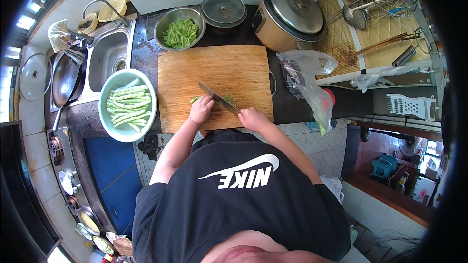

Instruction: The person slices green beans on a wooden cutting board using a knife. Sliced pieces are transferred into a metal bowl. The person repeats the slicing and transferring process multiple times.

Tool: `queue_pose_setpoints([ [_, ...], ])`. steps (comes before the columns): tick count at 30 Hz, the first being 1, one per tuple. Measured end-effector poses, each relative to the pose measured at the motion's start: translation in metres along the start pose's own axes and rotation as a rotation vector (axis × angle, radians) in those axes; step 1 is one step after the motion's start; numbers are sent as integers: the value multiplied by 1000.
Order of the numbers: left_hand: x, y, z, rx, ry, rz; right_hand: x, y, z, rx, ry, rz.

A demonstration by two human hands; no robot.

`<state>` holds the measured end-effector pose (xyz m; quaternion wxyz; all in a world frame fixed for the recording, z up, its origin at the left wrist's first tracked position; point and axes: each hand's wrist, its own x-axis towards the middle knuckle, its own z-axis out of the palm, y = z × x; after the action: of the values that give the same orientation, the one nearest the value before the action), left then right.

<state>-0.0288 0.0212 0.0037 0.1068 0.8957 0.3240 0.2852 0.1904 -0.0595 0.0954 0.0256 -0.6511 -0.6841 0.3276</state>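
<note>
My right hand (254, 119) is wrapped round the handle of a kitchen knife (217, 97). Its blade slants up and left over the near part of a wooden cutting board (209, 68). Close by on the blade's left, my left hand (201, 109) presses a green bean (194, 100) to the board with curled fingers; one end of the bean sticks out on the left. Small cut green pieces (229, 100) lie right of the blade. Left of the board, a pale green basin (104, 98) holds whole green beans (127, 104). A steel bowl (161, 36) behind the board contains sliced green pieces (180, 33).
A lidded pot (223, 9) and a large cooker (287, 14) stand behind the board. Right of it lies a clear plastic bag (312, 83). At the left are a sink (109, 51), a wok (66, 78) and a stove (63, 158). Utensils hang on the right rack (360, 29).
</note>
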Motion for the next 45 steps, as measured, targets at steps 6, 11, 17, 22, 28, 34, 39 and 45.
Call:
queue_pose_setpoints([
  [6, 1, 1, -1, -3, 0, 2, 26, -10, 10, 1, 17, 26],
  [11, 1, 1, -1, -18, -10, -1, 15, 0, 10, 49, 49, 42],
  [17, -5, -4, -6, -33, -11, -38, 4, 5, 9, 24, 37, 69],
  [22, -8, -9, -5, -20, -40, -39, 0, 0, 7, -28, 49, 47],
  [28, -11, -10, -2, 14, -13, -23, -9, -7, 3, -36, 60, -31],
  [34, -9, -10, -2, 3, -10, -19, -4, -8, 3, -69, 9, -12],
  [39, -8, -8, -5, -12, -22, -7, 15, -17, 13, -33, 18, 41],
  [45, -8, -5, -10, -32, -99, 83, 14, -8, 15, -5, 77, 11],
])
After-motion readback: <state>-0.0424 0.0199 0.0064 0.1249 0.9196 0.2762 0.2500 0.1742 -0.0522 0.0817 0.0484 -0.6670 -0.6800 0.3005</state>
